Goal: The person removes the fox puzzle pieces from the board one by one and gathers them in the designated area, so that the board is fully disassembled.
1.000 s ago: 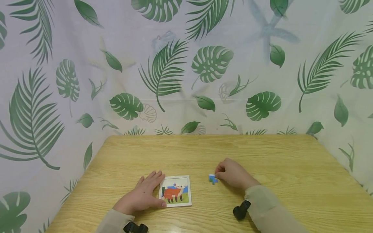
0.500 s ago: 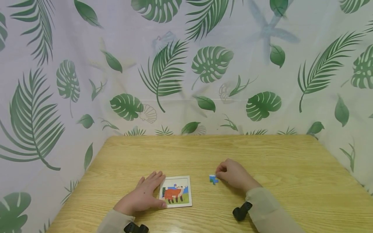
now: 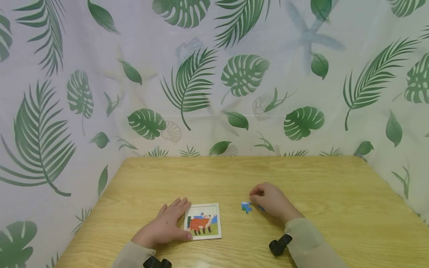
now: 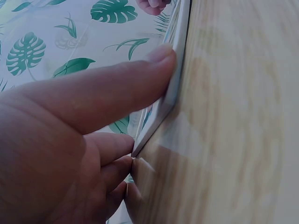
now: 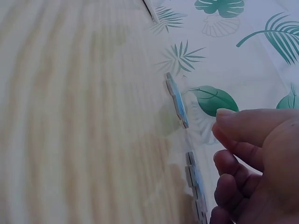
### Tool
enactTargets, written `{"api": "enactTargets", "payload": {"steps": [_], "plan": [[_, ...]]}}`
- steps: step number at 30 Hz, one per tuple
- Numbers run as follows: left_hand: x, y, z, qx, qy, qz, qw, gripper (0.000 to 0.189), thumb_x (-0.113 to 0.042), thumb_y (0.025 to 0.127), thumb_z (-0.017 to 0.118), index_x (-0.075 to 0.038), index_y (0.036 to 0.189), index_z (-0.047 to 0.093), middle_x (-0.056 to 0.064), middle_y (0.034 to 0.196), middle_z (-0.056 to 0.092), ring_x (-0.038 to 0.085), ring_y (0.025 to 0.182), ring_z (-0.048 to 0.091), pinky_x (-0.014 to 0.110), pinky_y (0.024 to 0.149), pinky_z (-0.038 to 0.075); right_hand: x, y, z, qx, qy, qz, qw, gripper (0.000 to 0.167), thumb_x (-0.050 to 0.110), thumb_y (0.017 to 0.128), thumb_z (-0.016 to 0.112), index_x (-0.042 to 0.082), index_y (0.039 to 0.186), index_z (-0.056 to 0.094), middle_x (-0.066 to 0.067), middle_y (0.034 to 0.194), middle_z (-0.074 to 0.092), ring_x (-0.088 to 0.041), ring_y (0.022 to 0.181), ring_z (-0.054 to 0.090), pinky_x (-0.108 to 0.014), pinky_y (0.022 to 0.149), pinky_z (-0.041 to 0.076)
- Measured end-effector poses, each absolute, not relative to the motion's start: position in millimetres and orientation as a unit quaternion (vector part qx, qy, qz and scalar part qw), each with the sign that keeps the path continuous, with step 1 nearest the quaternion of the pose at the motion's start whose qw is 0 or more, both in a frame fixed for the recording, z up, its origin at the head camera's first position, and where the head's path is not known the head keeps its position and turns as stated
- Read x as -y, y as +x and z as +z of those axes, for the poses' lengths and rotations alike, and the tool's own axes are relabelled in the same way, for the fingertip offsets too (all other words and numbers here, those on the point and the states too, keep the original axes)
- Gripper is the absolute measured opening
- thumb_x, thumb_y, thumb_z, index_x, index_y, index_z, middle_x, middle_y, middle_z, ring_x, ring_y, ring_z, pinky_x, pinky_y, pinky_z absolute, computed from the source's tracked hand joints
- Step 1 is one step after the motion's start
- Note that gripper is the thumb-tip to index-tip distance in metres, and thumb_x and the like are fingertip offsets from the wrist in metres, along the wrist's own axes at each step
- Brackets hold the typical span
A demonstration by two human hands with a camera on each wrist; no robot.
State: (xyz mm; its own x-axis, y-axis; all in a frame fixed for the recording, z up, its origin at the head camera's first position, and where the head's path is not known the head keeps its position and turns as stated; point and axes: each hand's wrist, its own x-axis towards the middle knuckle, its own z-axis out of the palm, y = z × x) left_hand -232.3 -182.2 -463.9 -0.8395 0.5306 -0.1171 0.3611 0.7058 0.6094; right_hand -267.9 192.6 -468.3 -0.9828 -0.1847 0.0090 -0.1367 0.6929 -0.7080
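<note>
A square jigsaw board (image 3: 202, 221) with a white frame and a red animal picture lies on the table. My left hand (image 3: 163, 226) rests along its left side, fingers fairly straight, with the thumb on the lower left corner. In the left wrist view the thumb (image 4: 107, 91) lies over the frame's edge (image 4: 163, 109). My right hand (image 3: 273, 201) is above the table, fingers loosely bent, with nothing visible between thumb and fingertips. Just left of it lies a blue, green and white jigsaw piece (image 3: 246, 207). Another blue bit (image 3: 261, 209) peeks out beneath the hand.
The wooden table (image 3: 214, 176) reaches back to a hanging cloth (image 3: 204, 93) printed with green leaves. In the right wrist view, a blue piece (image 5: 177, 100) and more pieces (image 5: 196, 186) lie flat in a row beside the right hand.
The right hand has shifted slightly right, its fingertips drawing away from the blue and green piece. A blue bit now shows beneath it. The left hand and the board stay put.
</note>
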Motion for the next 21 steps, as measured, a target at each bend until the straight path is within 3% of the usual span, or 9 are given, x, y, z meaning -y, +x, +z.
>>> {"api": "enactTargets", "payload": {"steps": [21], "plan": [[182, -233, -465, -0.913, 0.241, 0.292, 0.15, 0.102, -0.048, 0.08, 0.083, -0.006, 0.159, 0.033, 0.013, 0.166, 0.021, 0.035, 0.154, 0.008, 0.064, 0.118, -0.001, -161, -253, -455, -0.907, -0.121, -0.402, 0.019, 0.018, 0.027, 0.095, 0.071, 0.016, 0.108, 0.074, 0.002, 0.091, 0.058, -0.019, 0.083, 0.051, -0.036, 0.07, 0.044]]}}
